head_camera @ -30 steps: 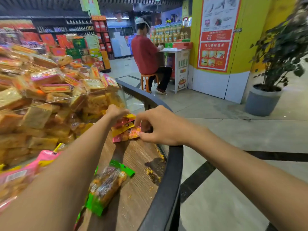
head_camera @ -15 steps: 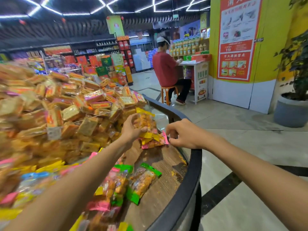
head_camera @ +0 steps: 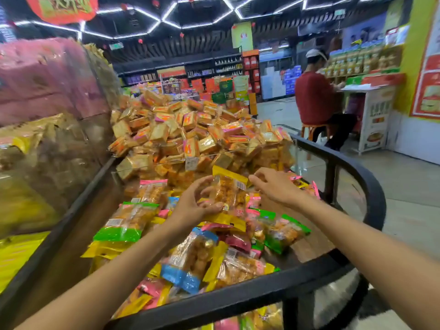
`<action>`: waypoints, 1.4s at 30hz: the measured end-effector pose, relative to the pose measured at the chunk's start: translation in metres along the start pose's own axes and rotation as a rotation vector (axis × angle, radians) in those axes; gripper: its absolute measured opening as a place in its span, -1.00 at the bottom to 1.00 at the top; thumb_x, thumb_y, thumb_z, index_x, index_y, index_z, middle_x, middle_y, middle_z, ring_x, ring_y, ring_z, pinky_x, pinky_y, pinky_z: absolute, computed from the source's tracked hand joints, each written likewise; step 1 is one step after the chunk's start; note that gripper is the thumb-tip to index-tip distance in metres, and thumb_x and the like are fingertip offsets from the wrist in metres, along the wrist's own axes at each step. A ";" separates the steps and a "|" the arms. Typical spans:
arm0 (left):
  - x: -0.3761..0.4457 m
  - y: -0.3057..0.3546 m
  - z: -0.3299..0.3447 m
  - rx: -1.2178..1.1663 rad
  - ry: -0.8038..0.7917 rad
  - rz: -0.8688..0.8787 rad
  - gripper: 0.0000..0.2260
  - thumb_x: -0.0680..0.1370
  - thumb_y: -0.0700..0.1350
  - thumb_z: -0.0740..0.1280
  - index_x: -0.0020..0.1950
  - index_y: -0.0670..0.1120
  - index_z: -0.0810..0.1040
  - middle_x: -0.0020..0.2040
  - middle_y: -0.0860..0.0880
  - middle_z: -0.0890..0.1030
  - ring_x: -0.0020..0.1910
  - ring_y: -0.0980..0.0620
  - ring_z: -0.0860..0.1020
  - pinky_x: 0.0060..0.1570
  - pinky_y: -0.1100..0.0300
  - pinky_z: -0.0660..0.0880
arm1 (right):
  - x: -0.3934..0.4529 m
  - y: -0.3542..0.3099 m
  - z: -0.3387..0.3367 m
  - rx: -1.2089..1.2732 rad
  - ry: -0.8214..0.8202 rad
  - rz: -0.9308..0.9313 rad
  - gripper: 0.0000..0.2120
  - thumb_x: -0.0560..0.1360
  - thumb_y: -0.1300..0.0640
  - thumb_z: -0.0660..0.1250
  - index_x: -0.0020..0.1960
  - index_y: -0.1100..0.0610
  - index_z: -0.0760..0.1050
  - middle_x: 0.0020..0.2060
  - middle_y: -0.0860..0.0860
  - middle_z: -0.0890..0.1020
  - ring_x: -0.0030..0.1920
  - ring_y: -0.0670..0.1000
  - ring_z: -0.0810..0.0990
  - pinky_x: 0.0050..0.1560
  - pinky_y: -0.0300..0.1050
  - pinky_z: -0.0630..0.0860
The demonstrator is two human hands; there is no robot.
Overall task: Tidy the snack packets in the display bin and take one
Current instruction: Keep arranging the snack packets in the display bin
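A display bin with a black curved rim [head_camera: 371,194] and a wooden floor holds several clear snack packets with yellow, pink, green and blue ends. My left hand [head_camera: 192,206] grips a yellow-topped snack packet [head_camera: 228,189], holding it upright above the pile. My right hand [head_camera: 273,186] reaches over the far right packets with fingers spread and loosely bent, its fingertips close to the yellow packet's top edge. A green-ended packet [head_camera: 126,222] lies at the left of the pile and a blue-ended packet [head_camera: 190,260] lies near the front.
Behind a clear divider [head_camera: 190,160] rises a heap of small orange cake packets [head_camera: 197,129]. A tall clear bin [head_camera: 47,139] of pink and yellow goods stands at the left. A person in red [head_camera: 316,101] sits on a stool by a counter at the right.
The view has swung left and back, showing more of the bin. My left hand has lifted the yellow-topped packet higher, and my right hand has left the bin's far edge and opened out.
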State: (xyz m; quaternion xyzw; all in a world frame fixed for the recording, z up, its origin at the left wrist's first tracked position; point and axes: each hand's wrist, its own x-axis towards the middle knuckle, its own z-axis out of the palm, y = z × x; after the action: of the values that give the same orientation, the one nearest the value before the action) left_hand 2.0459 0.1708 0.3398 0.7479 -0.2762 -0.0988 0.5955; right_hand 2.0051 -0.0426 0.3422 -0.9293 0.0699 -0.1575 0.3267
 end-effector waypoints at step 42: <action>0.011 -0.011 -0.060 -0.073 0.345 -0.044 -0.70 0.62 -0.10 0.23 -0.30 -0.16 0.45 -0.31 -0.08 0.46 -0.44 0.00 0.48 -0.45 0.21 0.50 | 0.029 -0.065 0.071 0.821 -0.342 0.099 -0.61 0.43 -0.14 0.38 0.12 0.10 0.56 0.00 -0.02 0.61 0.05 0.00 0.57 0.06 -0.09 0.48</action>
State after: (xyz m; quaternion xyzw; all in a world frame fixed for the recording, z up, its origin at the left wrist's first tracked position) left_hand 2.0867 0.2166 0.3474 0.7374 -0.1498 0.0080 0.6586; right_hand 2.0581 0.0422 0.3380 -0.7309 -0.0091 -0.0002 0.6824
